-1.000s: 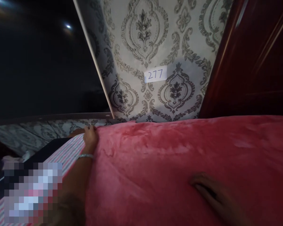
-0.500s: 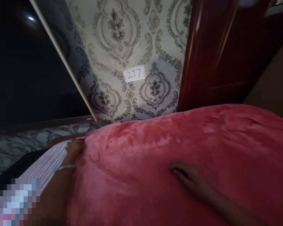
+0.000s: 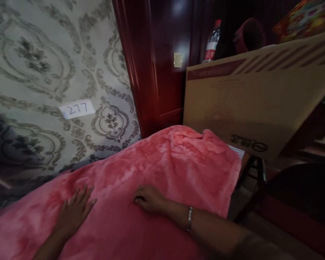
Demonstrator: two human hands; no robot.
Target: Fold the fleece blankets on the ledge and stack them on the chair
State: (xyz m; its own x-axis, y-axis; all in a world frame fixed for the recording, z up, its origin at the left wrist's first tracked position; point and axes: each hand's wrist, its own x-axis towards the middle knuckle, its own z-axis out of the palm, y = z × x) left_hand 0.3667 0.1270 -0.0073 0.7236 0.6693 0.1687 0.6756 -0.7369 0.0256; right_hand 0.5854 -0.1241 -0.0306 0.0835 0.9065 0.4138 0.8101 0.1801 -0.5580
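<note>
A pink plush blanket (image 3: pixel 119 216) spreads beneath both hands, with soft creases towards its far right corner. My left hand (image 3: pixel 74 213) lies flat on it at the lower left, fingers spread, nothing held. To its right, my right hand (image 3: pixel 148 198) rests on the blanket with fingers curled in. A dark gap shows between thumb and forefinger; its fingertips are hidden, so I cannot see whether it pinches any cloth. A metal bracelet (image 3: pixel 190 219) circles the right wrist.
Patterned wallpaper with a paper marked 277 (image 3: pixel 77 108) stands behind the blanket. Beside it is a dark red wooden door panel (image 3: pixel 162 86). A large cardboard box (image 3: pixel 241 97) stands at the right, with a red-capped bottle (image 3: pixel 211 43) behind it. A dark chair (image 3: pixel 300 191) sits lower right.
The view has swung right, bringing the box, bottle and chair in. My left hand has moved from the blanket's left edge onto its surface, fingers now spread. My right hand stays curled.
</note>
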